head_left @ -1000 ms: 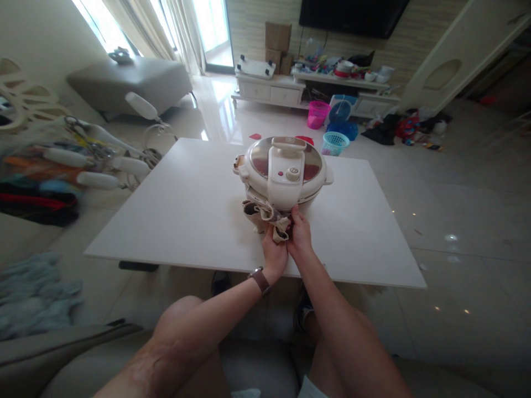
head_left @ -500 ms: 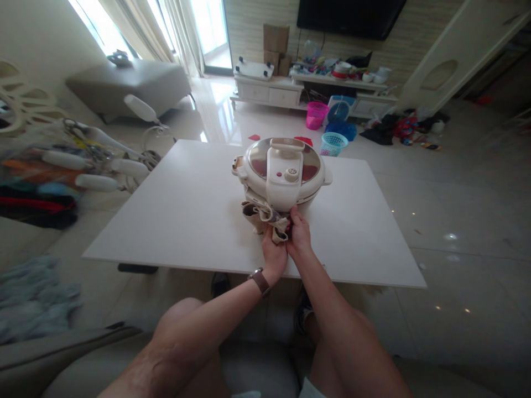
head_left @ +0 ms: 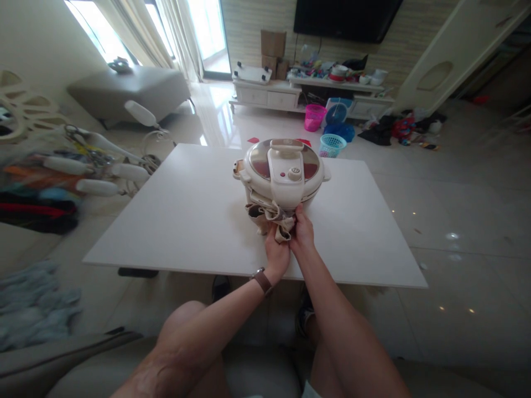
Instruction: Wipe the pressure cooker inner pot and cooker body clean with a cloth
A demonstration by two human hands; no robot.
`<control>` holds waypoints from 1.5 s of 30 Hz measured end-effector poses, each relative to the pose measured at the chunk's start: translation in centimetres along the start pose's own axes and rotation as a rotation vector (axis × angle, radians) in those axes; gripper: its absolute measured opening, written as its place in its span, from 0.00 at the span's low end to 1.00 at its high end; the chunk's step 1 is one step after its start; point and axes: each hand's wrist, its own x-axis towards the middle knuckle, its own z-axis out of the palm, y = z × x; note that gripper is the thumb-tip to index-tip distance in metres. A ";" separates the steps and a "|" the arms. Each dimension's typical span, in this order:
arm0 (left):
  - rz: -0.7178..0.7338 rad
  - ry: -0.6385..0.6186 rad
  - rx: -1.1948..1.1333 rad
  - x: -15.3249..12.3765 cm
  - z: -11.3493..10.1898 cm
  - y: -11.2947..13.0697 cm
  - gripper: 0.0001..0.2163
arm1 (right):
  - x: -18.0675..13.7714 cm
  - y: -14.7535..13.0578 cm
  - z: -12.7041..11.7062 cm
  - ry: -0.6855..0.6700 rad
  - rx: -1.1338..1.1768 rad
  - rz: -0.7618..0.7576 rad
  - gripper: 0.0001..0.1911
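A cream electric pressure cooker (head_left: 287,185) with a shiny lid, a top handle and a round valve knob stands on the white table (head_left: 186,210). A crumpled beige cloth (head_left: 265,214) is bunched against its front. From below, my left hand (head_left: 277,251) grips the cloth, its fingers partly buried in the folds. My right hand (head_left: 304,229) is closed at the cloth's right side, its thumb up against the front of the cooker just under the lid. The fingertips of both hands are hidden.
Beyond the table are a pink basket (head_left: 315,117) and a light blue basket (head_left: 332,145) on the floor. A floor lamp (head_left: 105,142) with white shades stands by the left edge. A low cabinet (head_left: 267,94) holding clutter lines the far wall.
Both hands and the cloth have shifted slightly to the right along the cooker's front. The cooker has hardly moved, and the camera view has tilted a little.
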 end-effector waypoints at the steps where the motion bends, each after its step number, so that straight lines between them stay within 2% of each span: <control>1: 0.000 -0.016 -0.005 0.0 0.1 -0.1 0.20 | 0.2 -0.2 0.0 0.002 0.009 0.001 0.32; 5: 0.021 0.000 -0.020 -0.1 0.7 -0.8 0.21 | 0.5 -1.1 -0.2 -0.003 0.024 0.043 0.32; 8: 0.041 0.137 -0.009 1.0 0.7 -1.7 0.19 | 0.3 -1.5 -0.3 0.001 0.013 0.064 0.30; 10: 0.032 0.267 0.008 3.0 0.2 -2.0 0.15 | 0.2 -1.7 -0.3 -0.006 -0.007 0.066 0.28; 13: -0.001 0.379 0.013 7.3 -1.7 -1.9 0.11 | 0.1 -1.8 -0.3 -0.002 -0.028 0.074 0.27; 16: 0.007 0.374 0.023 11.0 -3.7 -1.4 0.09 | 0.0 -2.0 -0.1 0.002 -0.027 0.098 0.26; 18: 0.021 0.362 0.019 12.0 -4.3 -1.3 0.10 | 0.0 -2.1 -0.1 -0.003 -0.010 0.113 0.26; 20: 0.019 0.370 0.011 11.3 -4.1 -1.3 0.11 | -0.1 -2.2 -0.1 -0.003 0.004 0.125 0.26; 23: 0.006 0.394 0.000 8.2 -2.5 -1.5 0.12 | -0.1 -2.1 -0.1 -0.005 0.011 0.132 0.28; 26: 0.002 0.329 -0.026 4.9 -0.9 -1.6 0.11 | -0.1 -2.0 0.0 -0.012 0.013 0.124 0.29; 29: -0.028 0.306 -0.043 3.8 -0.4 -1.2 0.13 | -0.2 -2.1 0.0 -0.014 0.017 0.132 0.30; 35: -0.010 0.310 0.007 5.8 -1.5 -0.6 0.09 | -0.7 -2.0 0.4 -0.025 0.027 0.152 0.32; 41: 0.004 0.289 0.054 7.9 -2.8 -0.8 0.14 | -0.5 -1.4 0.9 -0.052 0.040 0.163 0.32; 45: -0.027 0.308 0.086 10.1 -3.9 -0.4 0.13 | -0.2 -1.2 0.9 -0.069 0.015 0.163 0.29</control>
